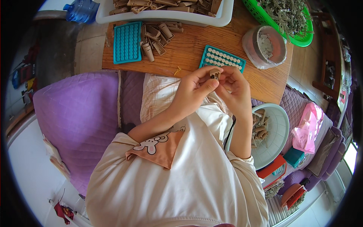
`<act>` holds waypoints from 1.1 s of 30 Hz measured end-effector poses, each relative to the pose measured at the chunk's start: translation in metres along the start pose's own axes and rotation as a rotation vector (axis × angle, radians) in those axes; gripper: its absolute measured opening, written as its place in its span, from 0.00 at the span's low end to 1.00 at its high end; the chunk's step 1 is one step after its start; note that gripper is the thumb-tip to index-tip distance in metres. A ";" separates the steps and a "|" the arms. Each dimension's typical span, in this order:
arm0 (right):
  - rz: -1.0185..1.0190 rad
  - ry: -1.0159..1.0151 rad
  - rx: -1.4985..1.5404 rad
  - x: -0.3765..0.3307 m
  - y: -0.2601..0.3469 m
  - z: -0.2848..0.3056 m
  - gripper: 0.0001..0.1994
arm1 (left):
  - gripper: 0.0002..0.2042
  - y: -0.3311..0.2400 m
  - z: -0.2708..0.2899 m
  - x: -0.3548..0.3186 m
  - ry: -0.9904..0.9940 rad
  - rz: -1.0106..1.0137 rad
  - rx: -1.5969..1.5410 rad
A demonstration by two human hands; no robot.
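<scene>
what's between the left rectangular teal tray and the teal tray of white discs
Head view: a pile of hollow brown pieces, then bare wooden tabletop; slightly lower, a thin yellow tie.

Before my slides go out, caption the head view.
Left hand pinches a brown piece, right hand at its side, near a teal tray of white discs.

You have no readable text in view. Small dark lettering (181, 129) shows on your cream shirt (204, 166), beside the brown rabbit patch (172, 151), but is illegible.
</scene>
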State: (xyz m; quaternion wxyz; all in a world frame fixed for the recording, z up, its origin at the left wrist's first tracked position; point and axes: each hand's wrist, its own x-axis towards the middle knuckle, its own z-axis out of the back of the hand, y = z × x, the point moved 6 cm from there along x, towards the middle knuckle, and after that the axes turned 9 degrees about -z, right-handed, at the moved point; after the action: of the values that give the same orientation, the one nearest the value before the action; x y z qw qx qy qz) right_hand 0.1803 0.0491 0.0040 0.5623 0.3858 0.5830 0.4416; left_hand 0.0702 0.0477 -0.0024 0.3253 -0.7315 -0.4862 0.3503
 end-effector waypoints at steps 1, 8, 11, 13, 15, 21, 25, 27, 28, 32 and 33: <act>-0.001 -0.002 0.000 -0.001 0.001 0.000 0.16 | 0.12 0.002 -0.002 0.000 0.019 -0.035 0.037; -0.018 -0.129 -0.196 -0.004 -0.002 0.000 0.14 | 0.12 0.014 -0.004 0.000 0.018 -0.043 0.093; -0.076 -0.049 -0.180 -0.002 -0.011 0.007 0.14 | 0.12 0.022 -0.003 -0.001 0.043 0.053 -0.004; -0.098 0.094 0.068 0.001 -0.024 0.019 0.12 | 0.12 0.021 -0.001 0.001 0.052 0.149 -0.076; 0.035 -0.146 -0.117 0.011 -0.029 0.055 0.10 | 0.13 0.019 0.001 0.004 0.053 0.260 -0.137; 0.188 -0.503 -0.751 0.025 -0.032 0.079 0.08 | 0.14 0.016 0.002 0.007 0.095 0.308 -0.168; 0.225 -0.439 -0.919 0.028 -0.029 0.073 0.09 | 0.14 0.014 0.002 0.007 0.101 0.290 -0.190; 0.232 -0.439 -0.979 0.028 -0.026 0.067 0.10 | 0.14 0.014 0.003 0.006 0.096 0.303 -0.196; 0.239 -0.440 -1.038 0.028 -0.025 0.064 0.11 | 0.14 0.013 0.003 0.006 0.096 0.303 -0.195; 0.354 -0.431 -1.082 0.024 -0.029 0.064 0.11 | 0.16 0.014 0.007 0.007 0.098 0.307 -0.203; 0.355 -0.416 -1.061 0.024 -0.032 0.066 0.09 | 0.19 0.015 0.008 0.007 0.101 0.308 -0.199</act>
State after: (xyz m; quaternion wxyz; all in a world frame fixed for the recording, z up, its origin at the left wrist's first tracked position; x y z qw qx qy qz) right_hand 0.2463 0.0669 -0.0326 0.6984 0.2221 0.0869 0.6748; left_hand 0.0725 0.0508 -0.0203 0.2180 -0.8424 -0.3838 0.3092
